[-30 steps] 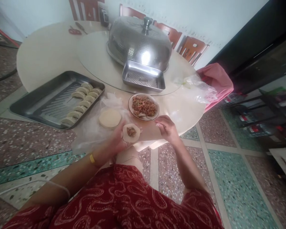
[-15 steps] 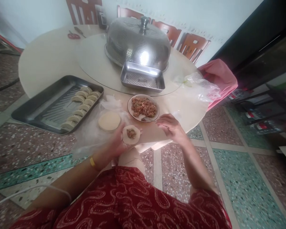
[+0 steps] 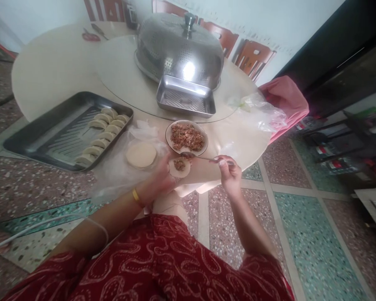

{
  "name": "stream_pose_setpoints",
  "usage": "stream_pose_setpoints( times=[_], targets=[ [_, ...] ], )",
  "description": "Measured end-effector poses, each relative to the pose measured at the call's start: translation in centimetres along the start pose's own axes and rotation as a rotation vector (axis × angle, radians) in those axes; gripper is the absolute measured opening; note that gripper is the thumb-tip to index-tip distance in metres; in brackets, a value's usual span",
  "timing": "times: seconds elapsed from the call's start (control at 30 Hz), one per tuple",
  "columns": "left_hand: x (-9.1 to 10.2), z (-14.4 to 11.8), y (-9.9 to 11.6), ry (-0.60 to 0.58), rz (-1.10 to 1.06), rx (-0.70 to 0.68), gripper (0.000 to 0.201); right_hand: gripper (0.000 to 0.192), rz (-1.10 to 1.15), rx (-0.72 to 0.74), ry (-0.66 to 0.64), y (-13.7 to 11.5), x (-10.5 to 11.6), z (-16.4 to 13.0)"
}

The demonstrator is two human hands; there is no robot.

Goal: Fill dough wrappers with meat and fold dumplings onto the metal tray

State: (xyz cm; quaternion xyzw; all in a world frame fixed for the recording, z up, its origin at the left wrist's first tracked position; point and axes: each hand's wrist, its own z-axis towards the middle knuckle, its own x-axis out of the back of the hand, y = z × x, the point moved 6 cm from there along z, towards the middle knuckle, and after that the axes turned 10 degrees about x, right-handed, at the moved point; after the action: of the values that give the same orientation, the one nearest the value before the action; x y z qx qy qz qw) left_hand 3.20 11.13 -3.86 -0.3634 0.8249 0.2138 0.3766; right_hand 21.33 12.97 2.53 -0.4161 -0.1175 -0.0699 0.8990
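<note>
My left hand (image 3: 161,177) is closed on a round dumpling wrapper (image 3: 184,172) with a lump of meat filling (image 3: 179,164) in its middle. In my right hand (image 3: 229,169) is a spoon (image 3: 207,159), gripped by its handle. The spoon's bowl end lies between the wrapper and the near rim of a plate (image 3: 167,140). Minced meat filling (image 3: 188,137) is heaped on that plate. Left of my left hand, a stack of round wrappers (image 3: 141,154) rests on a clear plastic bag (image 3: 113,179).
A dark metal tray (image 3: 28,146) at the left holds several folded dumplings (image 3: 97,124). On the glass turntable (image 3: 113,79) are a smaller metal tray (image 3: 186,110) and a large perforated steel dome (image 3: 180,46). A plastic bag (image 3: 263,113) lies at the table's right edge.
My right hand has taken hold of the spoon, and the spoon has come off the plate toward the wrapper. My left hand has shifted slightly right and up with the wrapper.
</note>
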Motion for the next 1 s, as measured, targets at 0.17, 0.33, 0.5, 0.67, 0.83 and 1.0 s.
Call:
stream_pose_setpoints(
  times=[0.17,0.33,0.5,0.67,0.83,1.0],
  targets=[
    [0.8,-1.4,0.0,-0.038,-0.004,0.025,0.06,0.012,0.085,0.067,-0.085,-1.8,-0.8,-1.1],
    [1.6,-3.0,0.4,-0.099,0.012,-0.019,0.06,0.014,0.087,0.127,-0.133,-3.3,-1.2,-1.6],
    [1.8,-4.3,0.7,-0.155,0.004,-0.058,0.06,0.015,0.097,0.183,-0.087,-5.2,-0.5,-1.7],
    [1.4,-5.4,0.5,-0.242,0.014,-0.045,0.061,0.016,0.04,0.245,-0.227,-6.5,-1.5,-1.8],
    [1.9,-6.1,0.6,-0.232,0.015,-0.039,0.057,0.019,0.063,0.289,-0.211,-7.5,-1.1,-1.7],
    [1.9,-7.0,0.8,-0.217,0.048,-0.072,0.057,0.021,0.004,0.368,-0.237,-8.8,-0.6,-1.1]
  ],
)
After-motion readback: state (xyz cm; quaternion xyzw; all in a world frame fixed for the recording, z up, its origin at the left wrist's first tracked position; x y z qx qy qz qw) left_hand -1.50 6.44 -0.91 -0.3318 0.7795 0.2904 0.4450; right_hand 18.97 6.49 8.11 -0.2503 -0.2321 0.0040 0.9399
